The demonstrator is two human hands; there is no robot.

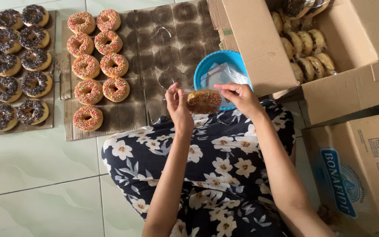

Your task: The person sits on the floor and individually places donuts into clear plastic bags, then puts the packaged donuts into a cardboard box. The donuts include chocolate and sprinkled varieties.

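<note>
The left hand point(177, 104) and the right hand point(238, 97) hold one doughnut point(204, 101) between them, above the lap of a dark dress with a pale flower print point(216, 166). The doughnut is topped with brown sprinkles and sits inside a thin clear plastic bag point(219, 75) whose loose upper part stands up behind it. The left hand's fingers are curled narrow, pinching the bag at the doughnut's left edge. The right hand grips the bag at the upper right edge with thumb and fingertips closed on the plastic.

Just behind the hands sits a blue plastic bowl point(207, 61), with clear bags in it. To the far right an open cardboard box point(343, 87) holds many wrapped doughnuts point(305, 52) stacked on edge. A closed printed box point(356, 175) stands near right.

On the tiled floor point(44, 175) to the left, flattened cardboard point(172, 39) carries nine doughnuts with pink and coloured sprinkles point(95, 66) in two columns. Further left, another cardboard sheet bears rows of chocolate-sprinkled doughnuts point(16, 66).
</note>
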